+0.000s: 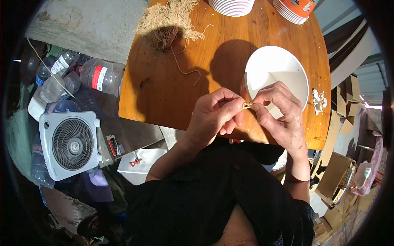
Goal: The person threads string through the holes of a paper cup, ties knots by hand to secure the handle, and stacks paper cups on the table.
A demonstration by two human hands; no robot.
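Between my fingertips, near the front edge of the table, is a short piece of tan string (247,105) that looks looped or knotted. My left hand (215,112) pinches one side of it with thumb and forefinger, the other fingers curled. From the other side, the thumb and forefinger of my right hand (283,110) close on the same string. Just behind my right hand a white paper bucket (277,59) stands with its mouth toward me, partly covered by that hand. A heap of tan strings (166,22) lies at the back left, one strand trailing from it.
The wooden table (172,98) also holds a stack of white buckets (232,7), an orange-printed stack (294,10) and crumpled white scraps (319,101). Left of it are a box fan (74,141) and several plastic bottles (100,76). Cardboard boxes (335,176) stand at right.
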